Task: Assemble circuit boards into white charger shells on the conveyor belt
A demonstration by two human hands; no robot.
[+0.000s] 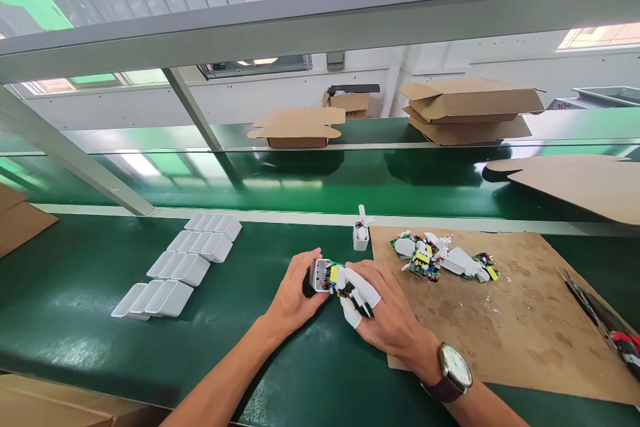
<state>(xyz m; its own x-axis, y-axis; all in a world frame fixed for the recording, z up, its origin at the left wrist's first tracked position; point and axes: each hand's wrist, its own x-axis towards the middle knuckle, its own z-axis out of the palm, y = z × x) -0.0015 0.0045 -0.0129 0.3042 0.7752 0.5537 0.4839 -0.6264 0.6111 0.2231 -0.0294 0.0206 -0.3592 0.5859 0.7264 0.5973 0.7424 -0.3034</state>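
My left hand [295,293] and my right hand [383,310] meet over the green table, both closed on one small circuit board assembly [327,275] with a white socket block and green, yellow and red parts. White finger cots cover two or three fingertips of my right hand, and a watch [454,371] sits on that wrist. A small white housing [361,235] stands upright just behind my hands, with a part sticking out of its top.
Rows of white plastic housings [183,265] lie to the left. A brown cardboard sheet [500,320] on the right carries a heap of circuit boards and white parts [443,259]. Cutters with red handles [607,327] lie at the far right. Cardboard boxes [470,110] stand beyond the conveyor.
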